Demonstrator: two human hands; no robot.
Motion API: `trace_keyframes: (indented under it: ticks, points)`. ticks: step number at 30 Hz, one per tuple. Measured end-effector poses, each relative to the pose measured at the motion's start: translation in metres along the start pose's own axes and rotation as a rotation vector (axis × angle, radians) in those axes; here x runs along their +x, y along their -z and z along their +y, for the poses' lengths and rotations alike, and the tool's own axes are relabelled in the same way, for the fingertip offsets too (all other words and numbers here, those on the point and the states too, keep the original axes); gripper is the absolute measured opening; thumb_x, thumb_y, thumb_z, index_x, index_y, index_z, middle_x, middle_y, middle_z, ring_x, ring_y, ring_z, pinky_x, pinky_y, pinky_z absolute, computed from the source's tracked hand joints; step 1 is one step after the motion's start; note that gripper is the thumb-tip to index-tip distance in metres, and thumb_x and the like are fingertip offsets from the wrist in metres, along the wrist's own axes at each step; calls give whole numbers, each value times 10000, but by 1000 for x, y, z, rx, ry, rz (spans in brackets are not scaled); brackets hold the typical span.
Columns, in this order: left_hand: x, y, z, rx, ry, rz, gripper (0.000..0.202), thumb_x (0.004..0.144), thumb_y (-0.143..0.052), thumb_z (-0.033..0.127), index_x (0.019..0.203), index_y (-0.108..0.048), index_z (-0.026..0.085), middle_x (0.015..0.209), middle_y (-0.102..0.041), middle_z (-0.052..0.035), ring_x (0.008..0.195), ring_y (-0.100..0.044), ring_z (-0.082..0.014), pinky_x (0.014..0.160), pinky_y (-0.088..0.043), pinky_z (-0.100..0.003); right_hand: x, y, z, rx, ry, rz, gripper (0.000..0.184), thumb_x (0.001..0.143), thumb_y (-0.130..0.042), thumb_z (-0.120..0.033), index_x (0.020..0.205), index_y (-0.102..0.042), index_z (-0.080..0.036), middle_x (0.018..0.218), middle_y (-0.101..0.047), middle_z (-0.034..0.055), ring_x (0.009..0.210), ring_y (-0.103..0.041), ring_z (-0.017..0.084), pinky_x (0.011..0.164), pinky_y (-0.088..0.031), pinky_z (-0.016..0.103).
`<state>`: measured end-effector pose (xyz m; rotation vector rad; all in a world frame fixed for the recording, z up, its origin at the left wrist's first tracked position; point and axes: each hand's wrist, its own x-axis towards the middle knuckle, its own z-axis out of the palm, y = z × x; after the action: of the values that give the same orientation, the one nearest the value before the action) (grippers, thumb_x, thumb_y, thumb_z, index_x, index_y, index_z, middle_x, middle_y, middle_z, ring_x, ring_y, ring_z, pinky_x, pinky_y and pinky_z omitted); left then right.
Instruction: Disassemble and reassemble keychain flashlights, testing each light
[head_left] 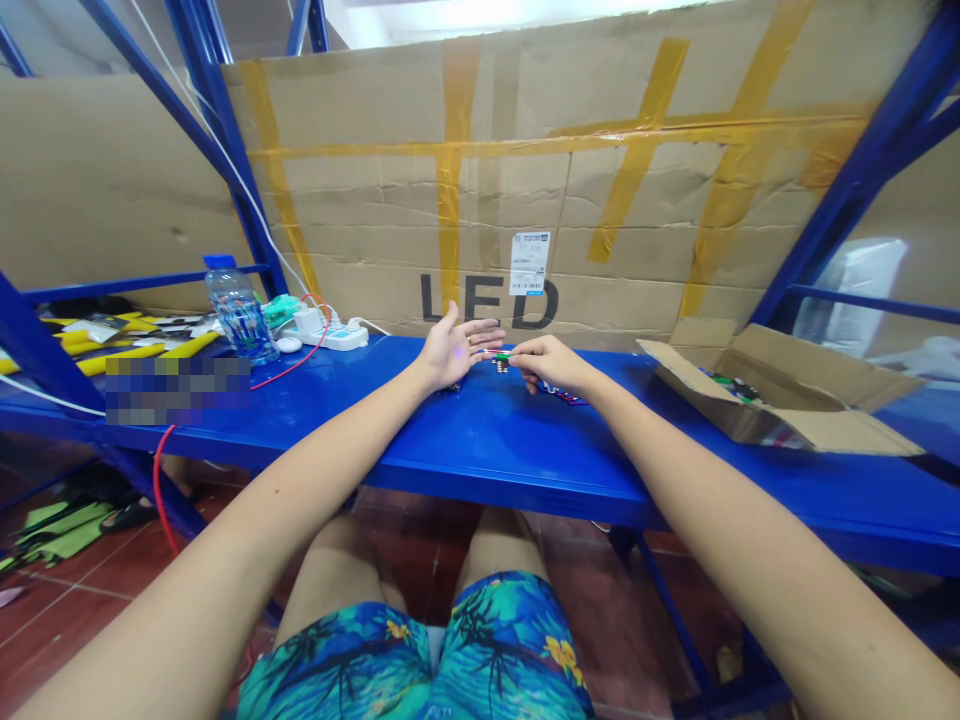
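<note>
My left hand [456,349] is held open, palm turned to the right, fingers stretched out above the blue shelf [420,430]. My right hand [550,363] is closed in a pinch on a small green and red part [501,356] that sits between the two hands, close to my left fingertips. A few small dark and coloured pieces [564,395] lie on the shelf under my right hand. What the small part is cannot be made out.
A water bottle [240,312], a white power strip [339,333] with a red wire [289,368], and yellow tools [124,355] sit at the left. An open cardboard box [780,395] lies at the right. A taped cardboard sheet marked LED [540,190] backs the shelf.
</note>
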<state>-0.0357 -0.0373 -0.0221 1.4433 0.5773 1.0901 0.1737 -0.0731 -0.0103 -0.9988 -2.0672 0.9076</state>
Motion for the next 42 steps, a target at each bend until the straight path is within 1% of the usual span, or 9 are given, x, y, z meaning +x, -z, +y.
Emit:
trace_keyframes:
  ticks: [6,11,14,18,23,26,34,39,42]
  points:
    - [0,1,0,28,4,-8,921,796,-233,863,1202,-646,146,1351,-613,-201,1293,-543,-366,965,-508,-446,0,0,0,-34,9,-12,201,848,-618,-280,681,-624,-168,494,-503,-31,430,-528,117,515,-447,257]
    - [-2,0,1,27,8,-7,902,806,-226,855,1151,-664,145,1316,-636,-204,1257,-573,-366,947,-514,-459,0,0,0,-24,0,-12,227,848,-636,-310,675,-602,-167,507,-523,-24,437,-549,124,510,-445,260]
    - [-3,0,1,14,-1,-12,868,815,-253,844,1114,-682,151,1288,-654,-201,1233,-590,-367,938,-514,-467,0,0,0,-33,-26,-5,180,831,-659,-303,729,-646,-155,512,-546,-21,433,-554,124,507,-439,258]
    - [-3,1,1,71,-20,0,830,818,-289,835,1097,-695,167,1273,-665,-189,1220,-597,-372,914,-519,-472,1,-1,0,-19,-45,-5,120,814,-653,-259,797,-689,-146,503,-543,-29,425,-556,124,489,-439,252]
    - [-2,2,0,29,-1,-18,865,813,-247,851,1085,-697,165,1284,-659,-192,1229,-593,-364,916,-522,-458,1,0,2,-10,-25,-8,154,820,-618,-250,840,-720,-136,479,-529,-37,420,-543,118,487,-445,241]
    - [-1,2,0,47,20,-9,888,799,-242,867,1091,-696,162,1295,-653,-192,1225,-594,-367,899,-528,-454,1,0,1,-20,-23,13,171,809,-618,-243,861,-737,-131,474,-532,-35,419,-540,118,482,-439,239]
    - [-3,0,2,-22,32,-13,895,819,-207,856,1074,-703,156,1274,-668,-182,1209,-611,-350,912,-520,-443,-1,0,-3,-58,-47,66,146,788,-604,-211,759,-729,-141,465,-517,-33,409,-521,114,471,-421,242]
    - [-3,-2,3,52,25,-3,935,794,-189,879,1097,-698,156,1297,-654,-186,1226,-599,-355,911,-517,-450,0,0,-2,-69,-52,69,153,793,-600,-208,793,-739,-145,487,-553,-25,407,-521,115,460,-424,243]
    - [-3,-1,3,37,6,-18,894,805,-226,862,1086,-701,159,1276,-664,-192,1213,-607,-361,896,-522,-461,1,0,-1,-78,-53,71,154,798,-605,-214,801,-743,-145,496,-568,-20,404,-521,114,457,-424,242]
